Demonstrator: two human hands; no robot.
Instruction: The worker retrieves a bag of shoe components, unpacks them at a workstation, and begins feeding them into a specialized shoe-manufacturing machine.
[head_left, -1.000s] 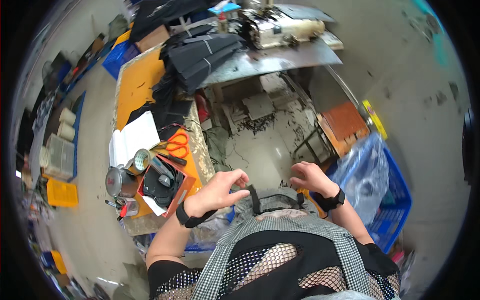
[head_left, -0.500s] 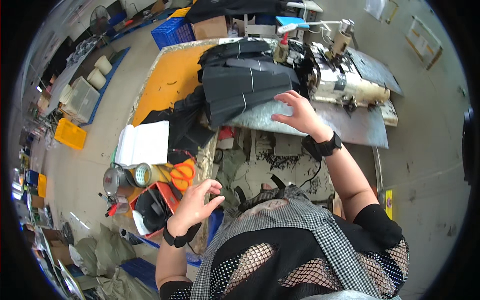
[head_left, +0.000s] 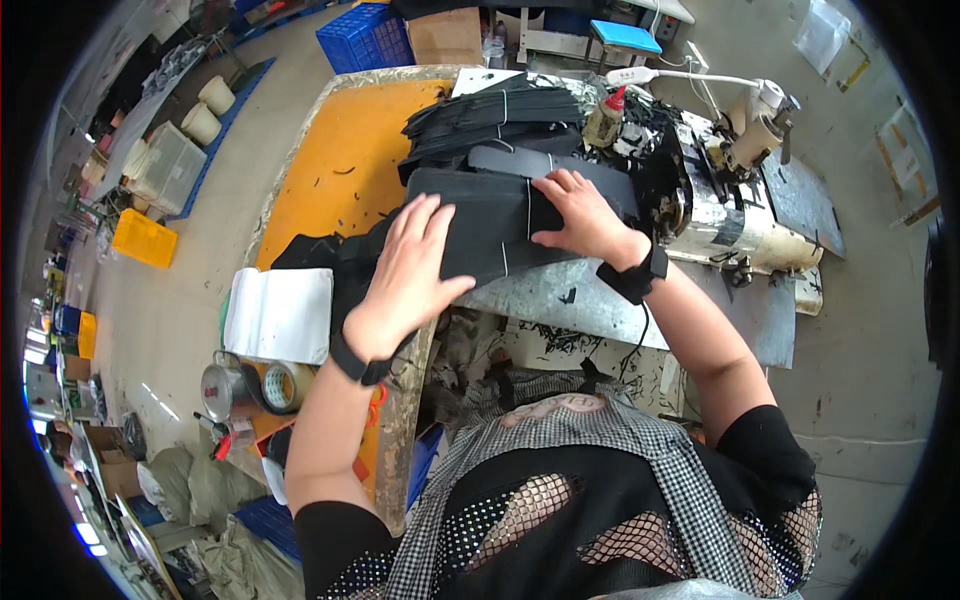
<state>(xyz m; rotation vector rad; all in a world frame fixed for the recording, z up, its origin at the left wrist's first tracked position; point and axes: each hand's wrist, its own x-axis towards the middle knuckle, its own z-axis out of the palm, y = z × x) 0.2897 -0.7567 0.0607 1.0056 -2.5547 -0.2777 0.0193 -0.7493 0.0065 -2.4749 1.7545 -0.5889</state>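
Hands [head_left: 400,272] [head_left: 590,217] at black bundle [head_left: 485,222]; printed tape roll [head_left: 290,386]

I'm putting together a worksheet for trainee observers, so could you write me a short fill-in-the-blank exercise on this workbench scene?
1. The left hand and right hand are at a stack of black pieces with thin ____ ties.
2. The hand nearer the open notebook is the ____ one.
3. The small bottle has a ____ tip.
4. The plastic crate just beyond the orange-topped table is ____.

Missing words: white; left; red; blue
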